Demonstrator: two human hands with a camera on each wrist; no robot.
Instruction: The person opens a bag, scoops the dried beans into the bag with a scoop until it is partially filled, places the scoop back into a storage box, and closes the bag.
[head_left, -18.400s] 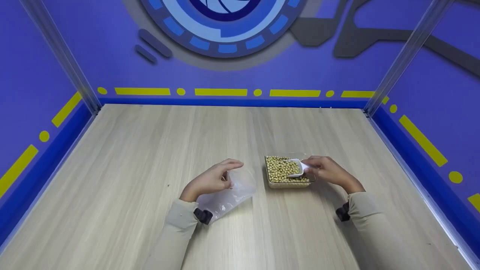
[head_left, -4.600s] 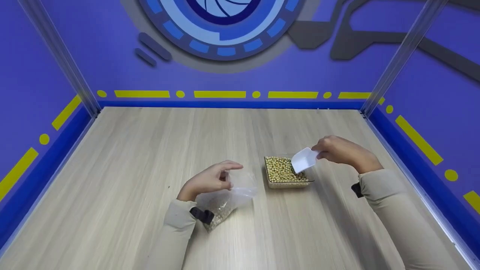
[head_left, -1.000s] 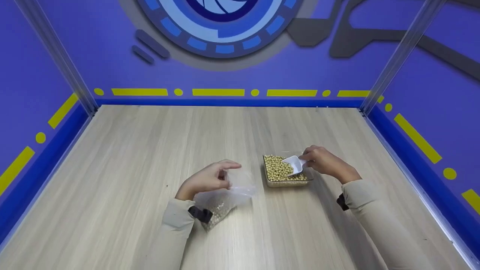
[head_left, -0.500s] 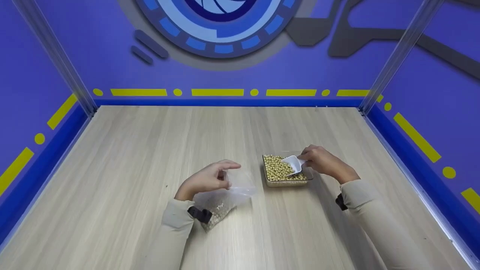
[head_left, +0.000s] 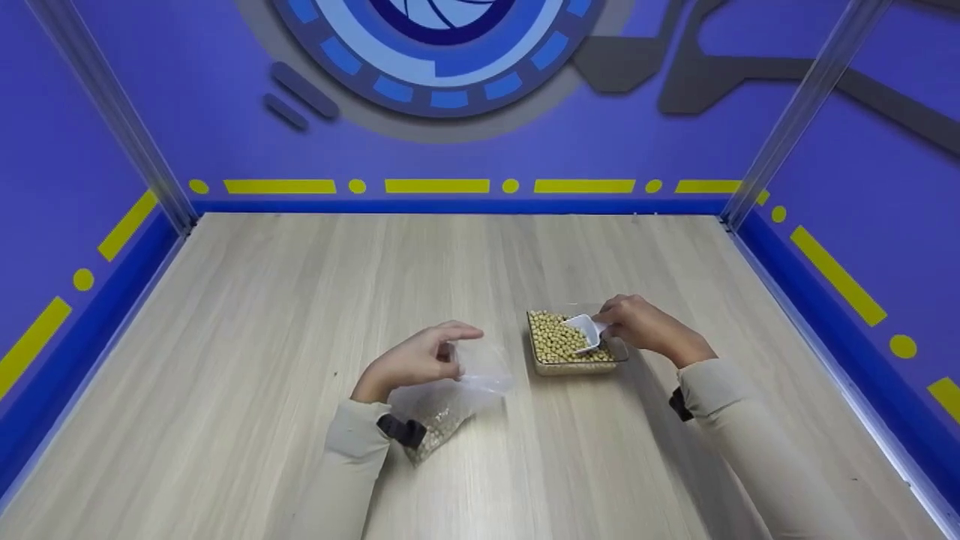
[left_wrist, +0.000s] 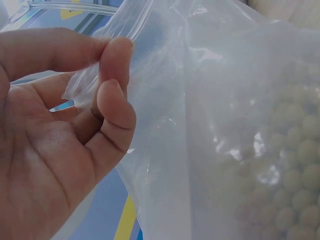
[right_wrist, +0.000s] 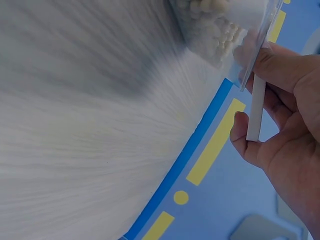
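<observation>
My left hand (head_left: 411, 365) pinches the top edge of a clear plastic zip bag (head_left: 484, 371), thumb and fingers closed on the film in the left wrist view. Pale round beans (left_wrist: 295, 175) fill the bag's lower part, partly hidden behind my wrist in the head view. In my right hand (head_left: 643, 324) is the handle of a white scoop (head_left: 586, 330), its blade down among the yellowish beans (head_left: 553, 337) in a clear rectangular container (head_left: 574, 369). The right wrist view shows the scoop's white handle (right_wrist: 256, 107) between thumb and fingers, next to the container's rim.
The wood-grain table (head_left: 337, 285) carries the bag on the left and the container on the right. Blue panels (head_left: 480, 161) with yellow dashes close off the back and both sides. A small dark speck (head_left: 335, 373) lies left of my left hand.
Since 18.4 seconds ago, beans have come into the bag. The scoop was tilted above the container 4.6 seconds ago and is now down in the beans. My left hand keeps its place.
</observation>
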